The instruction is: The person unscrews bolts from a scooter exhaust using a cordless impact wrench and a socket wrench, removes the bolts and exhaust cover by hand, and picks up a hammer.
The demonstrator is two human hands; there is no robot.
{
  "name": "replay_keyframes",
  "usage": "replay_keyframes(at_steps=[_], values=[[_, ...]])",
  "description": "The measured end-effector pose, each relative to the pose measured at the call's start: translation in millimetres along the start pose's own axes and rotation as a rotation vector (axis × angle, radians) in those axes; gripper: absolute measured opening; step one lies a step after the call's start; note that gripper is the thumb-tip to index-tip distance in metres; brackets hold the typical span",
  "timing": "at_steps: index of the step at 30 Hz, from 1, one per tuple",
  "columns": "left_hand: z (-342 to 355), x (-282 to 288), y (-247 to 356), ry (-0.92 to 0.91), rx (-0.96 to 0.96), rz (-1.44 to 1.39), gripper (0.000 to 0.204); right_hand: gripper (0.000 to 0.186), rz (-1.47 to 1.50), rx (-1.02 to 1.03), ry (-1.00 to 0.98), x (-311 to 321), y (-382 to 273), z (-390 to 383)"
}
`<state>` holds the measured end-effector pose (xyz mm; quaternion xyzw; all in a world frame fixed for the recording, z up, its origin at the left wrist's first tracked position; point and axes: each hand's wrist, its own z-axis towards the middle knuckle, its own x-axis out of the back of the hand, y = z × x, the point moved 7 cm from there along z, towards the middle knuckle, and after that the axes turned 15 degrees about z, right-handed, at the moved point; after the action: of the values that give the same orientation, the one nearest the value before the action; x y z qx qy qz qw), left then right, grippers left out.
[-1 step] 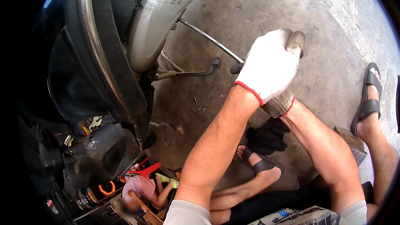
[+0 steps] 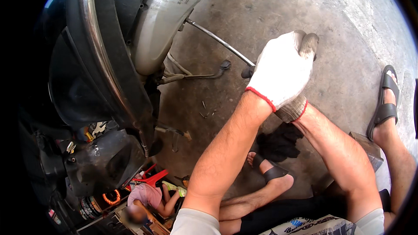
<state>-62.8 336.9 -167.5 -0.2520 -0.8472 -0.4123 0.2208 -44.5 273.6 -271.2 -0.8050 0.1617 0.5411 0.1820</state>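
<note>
My left hand (image 2: 283, 67), in a white knitted glove with a red cuff and a dirty thumb, is closed in a fist. Whatever lies inside that fist is hidden. Beneath it, my right hand (image 2: 292, 109) shows only a greyish glove cuff and wrist; its fingers are covered by the left hand. A long metal bar (image 2: 220, 40) runs from under the scooter's silver engine cover (image 2: 159, 21) toward my left hand. Its black end (image 2: 247, 71) shows beside the glove; whether I touch it, I cannot tell.
A dark scooter body (image 2: 98, 61) fills the left side, with a pedal (image 2: 224, 65) jutting out below. Small screws (image 2: 203, 112) and a black cloth (image 2: 280, 141) lie on the concrete. A wooden block (image 2: 368, 150) is at right. A person in pink (image 2: 147, 194) sits low at bottom left.
</note>
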Motion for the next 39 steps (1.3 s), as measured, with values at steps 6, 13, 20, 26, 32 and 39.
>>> replay_keyframes(at_steps=[6, 13, 20, 26, 32, 39], values=[[-14, 4, 4, 0.3, -0.179, 0.172, 0.04, 0.029, -0.191, 0.008, 0.018, 4, -7, -6], [-18, 8, 9, 0.378, -0.313, 0.119, 0.041, 0.028, -0.359, 0.022, 0.069, 14, -13, -12], [-23, 12, 4, 0.468, -0.377, 0.138, 0.042, 0.028, -0.462, 0.018, 0.066, 16, -8, -4], [-46, 22, 9, 0.631, -0.687, -0.329, 0.02, 0.028, -0.931, 0.099, 0.053, -9, -63, -15], [-70, 32, -13, 0.722, -0.793, -0.626, 0.017, 0.027, -1.842, 0.405, -0.304, -93, -79, -25], [-48, 26, -122, 0.491, 0.137, -0.847, 0.036, 0.026, -2.05, 0.403, -0.08, -89, -56, -16]])
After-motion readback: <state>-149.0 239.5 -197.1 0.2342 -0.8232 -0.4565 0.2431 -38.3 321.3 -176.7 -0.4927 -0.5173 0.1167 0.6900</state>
